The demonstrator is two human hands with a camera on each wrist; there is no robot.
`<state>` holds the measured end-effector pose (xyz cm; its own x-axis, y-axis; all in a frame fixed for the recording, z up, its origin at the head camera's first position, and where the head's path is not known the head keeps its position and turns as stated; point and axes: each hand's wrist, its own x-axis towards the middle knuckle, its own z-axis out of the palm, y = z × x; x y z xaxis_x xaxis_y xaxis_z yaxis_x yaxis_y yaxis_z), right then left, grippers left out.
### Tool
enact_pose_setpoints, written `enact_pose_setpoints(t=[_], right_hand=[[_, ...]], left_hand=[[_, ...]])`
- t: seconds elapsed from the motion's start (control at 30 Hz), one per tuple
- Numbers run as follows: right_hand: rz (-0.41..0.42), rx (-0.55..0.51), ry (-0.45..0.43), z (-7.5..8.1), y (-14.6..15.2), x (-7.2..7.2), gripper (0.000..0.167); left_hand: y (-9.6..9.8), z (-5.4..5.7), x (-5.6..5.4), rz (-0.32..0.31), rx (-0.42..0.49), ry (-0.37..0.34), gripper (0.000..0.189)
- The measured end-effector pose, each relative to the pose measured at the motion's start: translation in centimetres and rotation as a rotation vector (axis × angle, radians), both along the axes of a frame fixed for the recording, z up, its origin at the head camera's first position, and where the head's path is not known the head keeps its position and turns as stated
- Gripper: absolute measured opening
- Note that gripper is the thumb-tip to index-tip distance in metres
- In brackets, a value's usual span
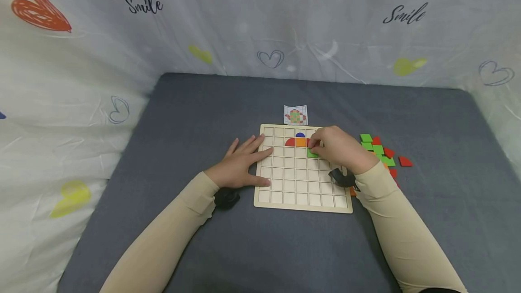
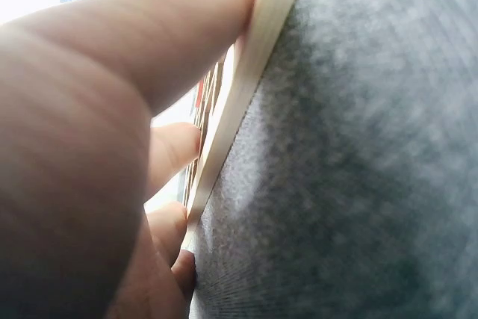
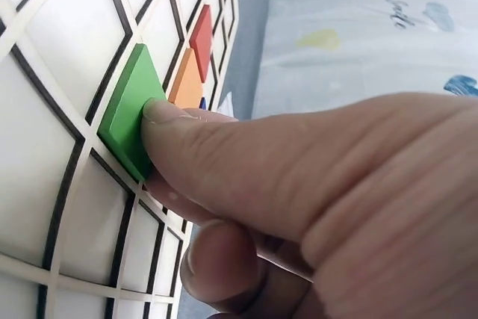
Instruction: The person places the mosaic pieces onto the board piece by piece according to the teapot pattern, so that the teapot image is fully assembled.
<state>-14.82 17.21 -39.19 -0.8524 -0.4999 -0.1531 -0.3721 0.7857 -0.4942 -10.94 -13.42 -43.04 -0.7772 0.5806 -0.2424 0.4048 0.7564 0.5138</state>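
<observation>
A wooden grid board [image 1: 289,200] lies on the table. My left hand [image 1: 238,166] rests on its left edge, fingers straight and spread, with the thumb near the lower part of that edge. Over the upper right of the grid, my right hand [image 1: 339,148] pinches a green square tile [image 3: 131,113] between thumb and fingers, the tile right at a grid cell. Just above it on the board are an orange square tile [image 1: 300,142], a red curved tile [image 1: 290,142] to its left and a blue rounded tile [image 1: 300,135]. Another red tile is mostly hidden by my right fingers.
Beyond the board's far edge lies a small pattern card [image 1: 295,115]. Several loose green, red and orange tiles [image 1: 377,149] are heaped right of the board, partly behind my right forearm, with a red tile [image 1: 405,161] apart from them. A printed curtain [image 1: 244,21] hangs behind the table.
</observation>
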Motion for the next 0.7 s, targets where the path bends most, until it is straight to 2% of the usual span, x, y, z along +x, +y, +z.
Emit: enact_pose_setpoints(t=[0.27,0.53,0.7], right_hand=[[-0.054,-0.013,0.021,0.5,1.4,-0.4,0.010],[-0.165,0.015,-0.036,2.3,4.8,-1.0,0.020],[-0.226,0.013,-0.069,2.7,7.7,-1.2,0.026]], left_hand=[[0.0,0.1,0.1,0.003,0.001,-0.009,0.096],[0.1,0.1,0.1,0.005,0.006,0.000,0.096],[0.0,0.1,0.0,0.002,0.015,0.002,0.096]])
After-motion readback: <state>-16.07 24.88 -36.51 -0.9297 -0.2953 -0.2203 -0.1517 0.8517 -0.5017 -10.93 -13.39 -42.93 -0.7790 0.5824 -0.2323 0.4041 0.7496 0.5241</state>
